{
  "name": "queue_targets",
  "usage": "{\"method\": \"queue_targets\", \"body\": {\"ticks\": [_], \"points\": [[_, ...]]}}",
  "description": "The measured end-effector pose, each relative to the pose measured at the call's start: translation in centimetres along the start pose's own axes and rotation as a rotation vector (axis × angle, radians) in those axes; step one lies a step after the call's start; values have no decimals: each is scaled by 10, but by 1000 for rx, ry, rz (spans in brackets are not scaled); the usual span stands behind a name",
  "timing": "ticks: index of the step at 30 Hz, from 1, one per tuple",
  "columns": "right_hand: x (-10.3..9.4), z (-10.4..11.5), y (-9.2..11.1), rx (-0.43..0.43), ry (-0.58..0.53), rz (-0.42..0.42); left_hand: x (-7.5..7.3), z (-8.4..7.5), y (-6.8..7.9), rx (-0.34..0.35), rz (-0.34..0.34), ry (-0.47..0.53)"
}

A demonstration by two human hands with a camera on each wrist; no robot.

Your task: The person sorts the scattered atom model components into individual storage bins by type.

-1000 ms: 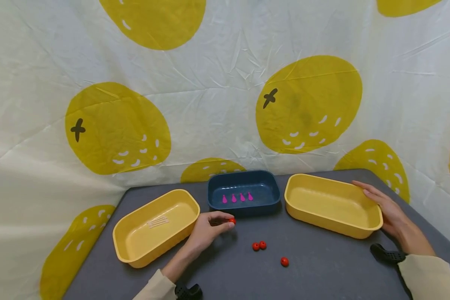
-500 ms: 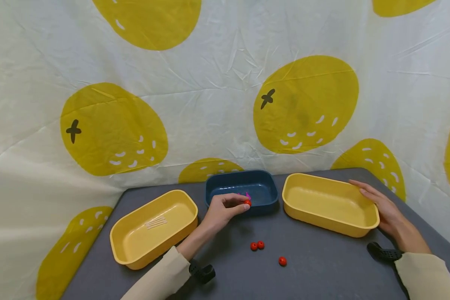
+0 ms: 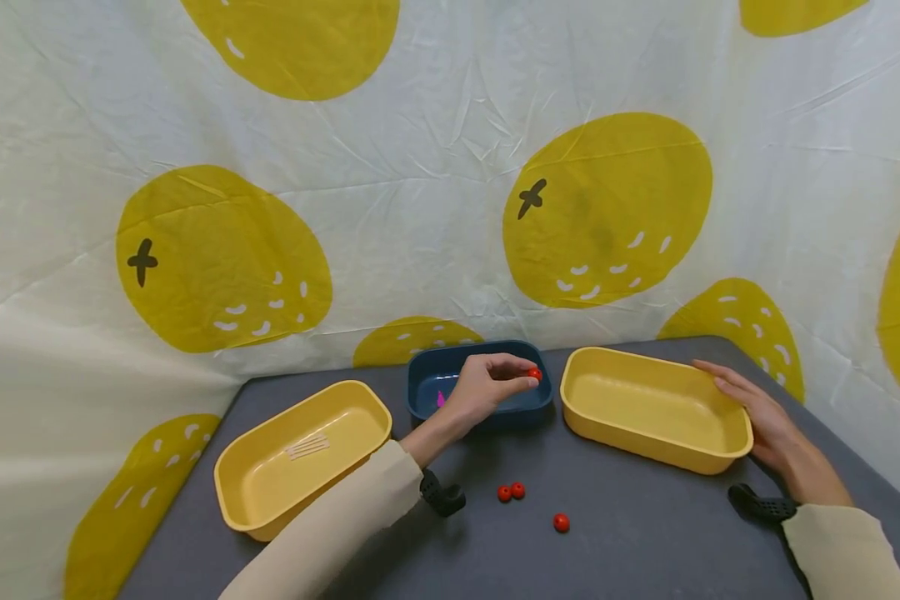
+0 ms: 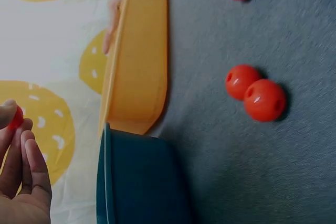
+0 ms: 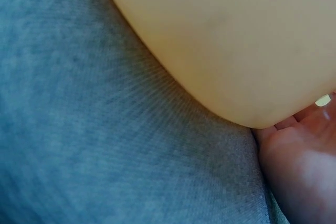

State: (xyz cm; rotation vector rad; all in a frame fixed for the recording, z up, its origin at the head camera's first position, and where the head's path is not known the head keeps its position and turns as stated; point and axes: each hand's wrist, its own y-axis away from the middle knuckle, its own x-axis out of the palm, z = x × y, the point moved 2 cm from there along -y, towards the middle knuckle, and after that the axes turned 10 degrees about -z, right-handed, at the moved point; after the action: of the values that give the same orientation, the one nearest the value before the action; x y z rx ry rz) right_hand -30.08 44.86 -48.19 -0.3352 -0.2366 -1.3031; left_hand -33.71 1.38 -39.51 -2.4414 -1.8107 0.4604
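Note:
My left hand (image 3: 487,385) pinches a red bead (image 3: 535,375) between thumb and fingertips, above the right part of a dark blue bin (image 3: 420,408). In the left wrist view the bead (image 4: 17,118) shows partly behind the thumb. A magenta piece (image 3: 441,399) lies in the blue bin; the hand hides the rest of the inside. My right hand (image 3: 768,425) rests against the right end of a yellow bin (image 3: 656,446), fingers extended along its outer wall. Two red beads (image 3: 512,492) lie side by side on the grey table, and another bead (image 3: 562,522) lies nearer me.
At the left stands a second yellow bin (image 3: 300,492) with several thin wooden sticks (image 3: 308,447) inside. A white curtain with yellow fruit prints (image 3: 435,250) hangs behind the grey table (image 3: 615,550).
From beside the left yellow bin, my left hand has carried the red bead right and away from me, over the blue bin. My right hand stays at the right yellow bin.

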Motion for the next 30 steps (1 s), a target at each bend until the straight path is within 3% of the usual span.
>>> {"method": "queue_targets", "body": {"ticks": [15, 30], "points": [[1, 2, 0, -3, -4, -12, 53, 0, -45, 23, 56, -172], [4, 1, 0, -10, 51, -55, 94, 17, -78, 60, 57, -321]]}}
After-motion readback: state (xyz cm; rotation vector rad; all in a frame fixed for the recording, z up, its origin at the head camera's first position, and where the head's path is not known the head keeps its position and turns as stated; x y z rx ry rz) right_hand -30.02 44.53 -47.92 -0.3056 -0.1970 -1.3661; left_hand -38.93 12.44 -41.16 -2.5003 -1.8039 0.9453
